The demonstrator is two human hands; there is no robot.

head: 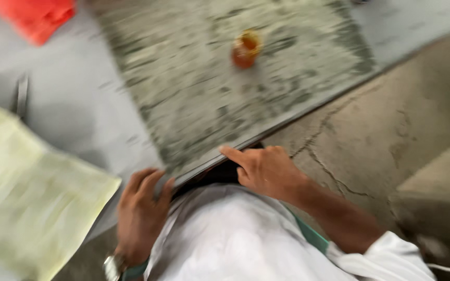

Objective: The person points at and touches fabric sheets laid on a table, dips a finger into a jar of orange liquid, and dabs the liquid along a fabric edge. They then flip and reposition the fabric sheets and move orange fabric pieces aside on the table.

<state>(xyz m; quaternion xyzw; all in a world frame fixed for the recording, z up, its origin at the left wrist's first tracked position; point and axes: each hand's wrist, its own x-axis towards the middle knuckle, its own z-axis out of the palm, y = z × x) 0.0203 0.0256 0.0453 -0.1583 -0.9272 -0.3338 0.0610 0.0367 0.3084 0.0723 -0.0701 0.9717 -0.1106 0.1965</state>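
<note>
The mottled slab (225,88) is open on top except one small orange jar (245,49) (blurred); the cracked floor (381,130) to its right is free.

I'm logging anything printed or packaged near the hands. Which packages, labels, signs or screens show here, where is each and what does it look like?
Pale yellow-green printed sheet or bag: lower left, left of the left hand; flat, faint blurred print.
Small jar: top centre on the mottled grey-green slab; reddish-brown, yellowish top, too blurred to show a label.
Signs, screens: none.
</note>
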